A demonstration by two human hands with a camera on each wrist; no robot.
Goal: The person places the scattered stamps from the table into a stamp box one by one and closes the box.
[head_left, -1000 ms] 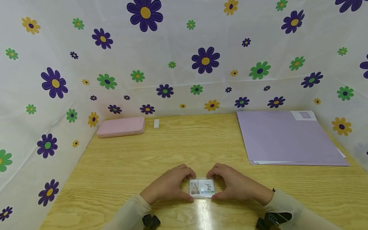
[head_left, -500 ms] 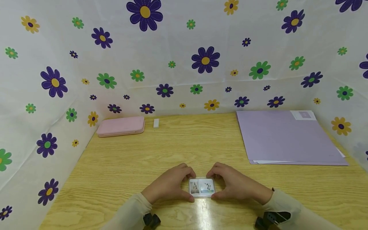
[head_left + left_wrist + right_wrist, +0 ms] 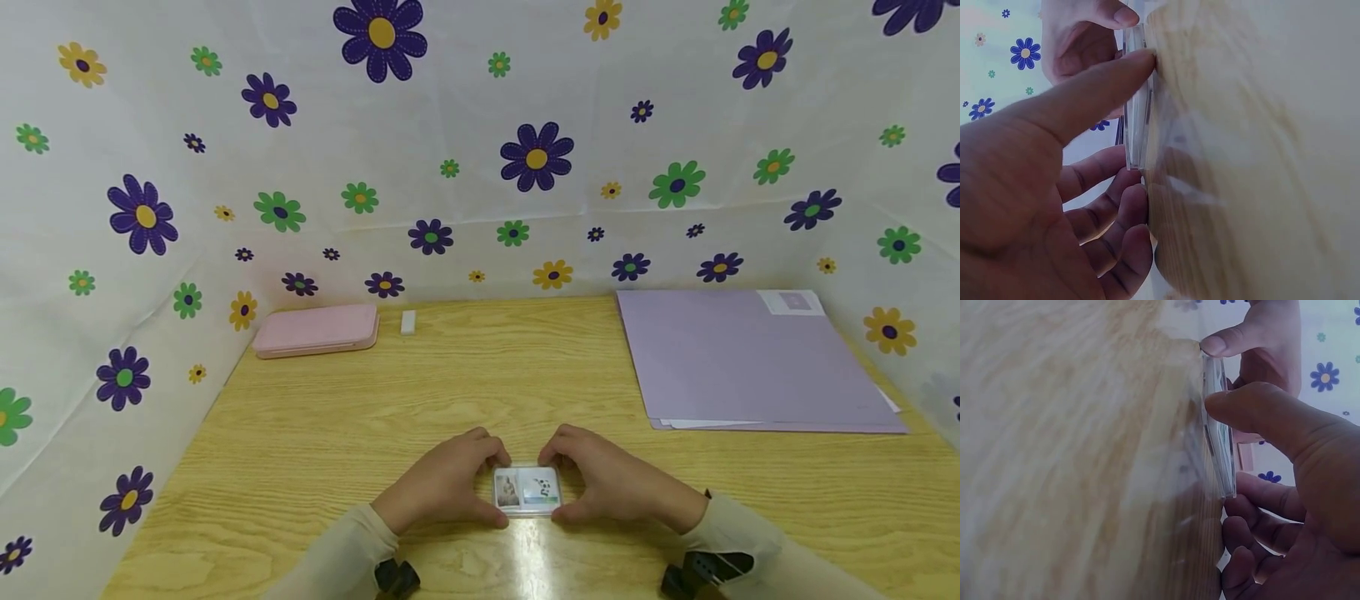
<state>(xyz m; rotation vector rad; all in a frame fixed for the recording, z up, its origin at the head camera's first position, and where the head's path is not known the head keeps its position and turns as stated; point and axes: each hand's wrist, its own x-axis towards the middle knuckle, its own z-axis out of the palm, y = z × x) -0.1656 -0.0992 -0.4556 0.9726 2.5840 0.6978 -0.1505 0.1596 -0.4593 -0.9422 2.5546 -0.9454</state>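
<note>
A small clear plastic case (image 3: 527,490) lies flat near the front middle of the table, showing two pictures, one with a panda-like figure. My left hand (image 3: 447,482) grips its left end, thumb on the near edge and fingers curled to the far edge. The right hand (image 3: 615,481) holds the other end the same way. From the left wrist the case (image 3: 1139,134) appears edge-on, thin and transparent, close over the wood. In the right wrist view, the thumb presses the edge of the case (image 3: 1218,440) while fingertips meet its far side.
A pink pencil case (image 3: 317,330) lies at the back left, with a small white eraser-like block (image 3: 408,322) beside it. Purple folders (image 3: 750,358) with paper showing at the edges lie at the back right. A flowered cloth (image 3: 480,108) surrounds the wooden table (image 3: 480,375).
</note>
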